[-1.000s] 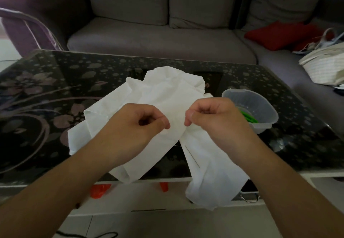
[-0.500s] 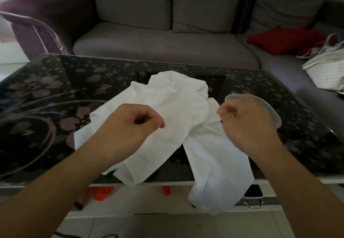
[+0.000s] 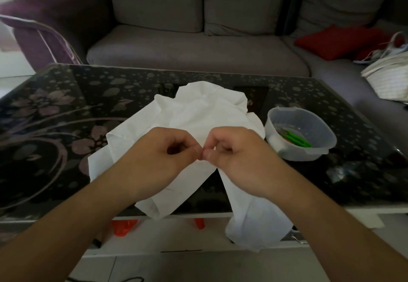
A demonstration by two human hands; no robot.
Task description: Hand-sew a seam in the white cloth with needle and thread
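The white cloth (image 3: 198,114) lies crumpled on the black floral glass table (image 3: 55,127), two ends hanging over the near edge. My left hand (image 3: 161,160) pinches a fold of the cloth between thumb and forefinger. My right hand (image 3: 238,158) is curled right beside it, thumb and fingertips pinched together against the same fold; the needle and thread are too small to make out there. The fingertips of both hands nearly touch above the middle of the cloth.
A clear plastic bowl (image 3: 324,149) holding green-handled snips (image 3: 295,140) stands on the table just right of my right hand. A grey sofa (image 3: 198,49) with a red cushion (image 3: 337,41) lies beyond. Orange items (image 3: 123,226) sit on the shelf under the table.
My right hand swung out to the right over the bowl, then came back left to meet my left hand at the fold. My left hand kept its pinch on the cloth.
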